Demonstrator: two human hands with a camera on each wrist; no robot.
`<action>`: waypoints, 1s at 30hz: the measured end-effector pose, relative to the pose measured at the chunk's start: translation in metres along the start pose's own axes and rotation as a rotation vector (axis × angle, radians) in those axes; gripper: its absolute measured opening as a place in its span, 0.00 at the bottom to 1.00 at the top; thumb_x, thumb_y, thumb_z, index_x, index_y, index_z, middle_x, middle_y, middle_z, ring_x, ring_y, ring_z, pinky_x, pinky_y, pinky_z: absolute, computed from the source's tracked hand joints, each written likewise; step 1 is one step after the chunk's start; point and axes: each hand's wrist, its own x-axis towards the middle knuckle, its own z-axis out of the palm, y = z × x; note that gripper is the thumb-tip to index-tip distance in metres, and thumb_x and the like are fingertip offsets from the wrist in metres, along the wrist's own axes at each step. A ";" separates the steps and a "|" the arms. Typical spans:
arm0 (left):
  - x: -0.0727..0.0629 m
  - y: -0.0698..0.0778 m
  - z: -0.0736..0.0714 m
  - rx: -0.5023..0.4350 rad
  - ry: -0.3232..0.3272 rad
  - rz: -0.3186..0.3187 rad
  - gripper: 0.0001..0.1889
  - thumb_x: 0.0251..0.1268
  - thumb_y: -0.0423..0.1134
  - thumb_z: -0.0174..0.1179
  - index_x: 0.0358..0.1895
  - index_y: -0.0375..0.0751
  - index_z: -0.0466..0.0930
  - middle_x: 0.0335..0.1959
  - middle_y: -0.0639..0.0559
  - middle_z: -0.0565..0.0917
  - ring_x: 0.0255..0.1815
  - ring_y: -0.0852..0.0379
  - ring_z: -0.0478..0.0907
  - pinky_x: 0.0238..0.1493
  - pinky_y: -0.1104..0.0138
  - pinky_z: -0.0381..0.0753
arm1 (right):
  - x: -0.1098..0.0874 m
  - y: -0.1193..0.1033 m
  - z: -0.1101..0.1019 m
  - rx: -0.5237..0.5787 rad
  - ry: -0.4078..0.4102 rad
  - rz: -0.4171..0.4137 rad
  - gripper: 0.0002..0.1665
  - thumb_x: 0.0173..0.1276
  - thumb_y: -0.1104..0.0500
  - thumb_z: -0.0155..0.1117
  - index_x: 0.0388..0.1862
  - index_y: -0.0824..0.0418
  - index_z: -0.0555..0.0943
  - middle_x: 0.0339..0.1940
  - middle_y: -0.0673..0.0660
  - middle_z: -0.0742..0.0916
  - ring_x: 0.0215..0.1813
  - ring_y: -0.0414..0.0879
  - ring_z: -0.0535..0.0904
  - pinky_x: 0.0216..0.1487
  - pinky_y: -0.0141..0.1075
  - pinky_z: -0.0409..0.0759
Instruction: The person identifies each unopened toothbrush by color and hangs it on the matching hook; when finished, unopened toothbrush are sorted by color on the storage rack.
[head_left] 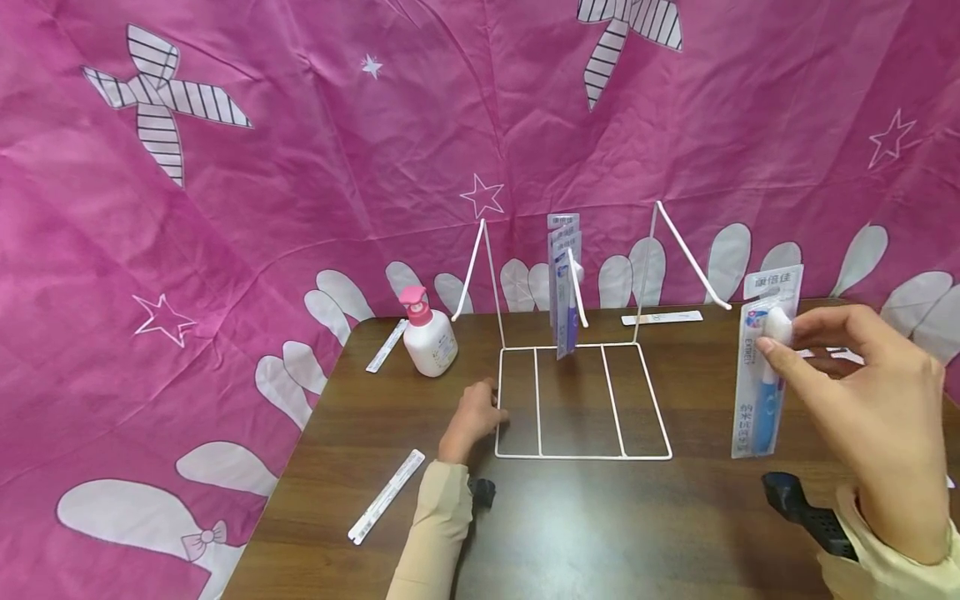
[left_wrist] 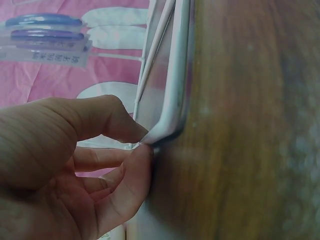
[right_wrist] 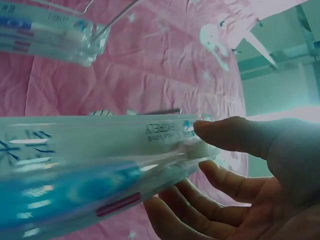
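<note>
A white wire display rack (head_left: 585,457) stands on the wooden table, its hooks pointing toward me. My left hand (head_left: 475,414) pinches the left side of its base, thumb and fingertips meeting at the wire in the left wrist view (left_wrist: 115,150). Up in the air right of the rack, my right hand (head_left: 870,375) grips a packaged toothbrush (head_left: 767,367) with a blue handle near its upper part. In the right wrist view, thumb and fingers pinch the clear blister of that toothbrush (right_wrist: 90,170). Several packaged toothbrushes (head_left: 564,287) with purple handles hang on the rack's middle hook.
A white pump bottle (head_left: 431,342) with a pink top stands left of the rack. Thin white paper-like strips lie on the table: one front left (head_left: 386,497), one behind the bottle (head_left: 387,346), one behind the rack (head_left: 662,317). A pink curtain (head_left: 300,167) hangs along the back.
</note>
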 end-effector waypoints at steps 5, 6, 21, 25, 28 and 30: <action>0.000 0.000 -0.001 -0.011 -0.001 0.009 0.20 0.53 0.24 0.69 0.50 0.27 0.75 0.28 0.46 0.78 0.15 0.58 0.76 0.18 0.66 0.79 | -0.004 -0.005 0.003 -0.047 -0.053 -0.054 0.21 0.50 0.72 0.80 0.43 0.67 0.82 0.33 0.25 0.79 0.34 0.18 0.76 0.38 0.12 0.71; 0.000 0.000 -0.001 -0.011 -0.002 0.009 0.20 0.53 0.24 0.69 0.51 0.27 0.75 0.28 0.46 0.78 0.15 0.58 0.76 0.18 0.66 0.79 | -0.005 -0.005 0.004 -0.056 -0.061 -0.064 0.21 0.49 0.72 0.81 0.42 0.66 0.82 0.32 0.23 0.79 0.33 0.16 0.75 0.37 0.12 0.70; -0.002 -0.002 -0.001 0.001 0.004 0.023 0.19 0.52 0.24 0.69 0.49 0.28 0.75 0.28 0.45 0.78 0.17 0.56 0.77 0.19 0.66 0.80 | -0.002 -0.002 0.017 -0.033 -0.149 -0.069 0.33 0.51 0.72 0.79 0.54 0.68 0.73 0.34 0.30 0.79 0.38 0.18 0.75 0.40 0.13 0.70; -0.002 -0.001 -0.001 0.015 0.013 0.035 0.18 0.52 0.24 0.69 0.47 0.29 0.76 0.28 0.45 0.78 0.17 0.56 0.77 0.20 0.66 0.80 | -0.001 -0.001 0.020 -0.023 -0.155 -0.101 0.36 0.49 0.74 0.80 0.56 0.69 0.73 0.34 0.29 0.79 0.37 0.19 0.75 0.40 0.13 0.71; -0.001 -0.001 -0.001 0.028 0.020 0.041 0.17 0.52 0.24 0.69 0.46 0.29 0.76 0.27 0.46 0.78 0.16 0.56 0.77 0.20 0.66 0.79 | 0.001 0.002 0.023 -0.009 -0.157 -0.126 0.33 0.49 0.74 0.80 0.54 0.68 0.75 0.34 0.29 0.79 0.36 0.19 0.75 0.40 0.13 0.71; -0.001 -0.001 0.000 0.026 0.020 0.042 0.17 0.52 0.24 0.69 0.45 0.29 0.76 0.27 0.46 0.77 0.16 0.56 0.77 0.19 0.66 0.79 | 0.002 0.004 0.025 0.001 -0.162 -0.137 0.31 0.49 0.74 0.79 0.52 0.69 0.76 0.34 0.29 0.79 0.36 0.20 0.76 0.39 0.13 0.71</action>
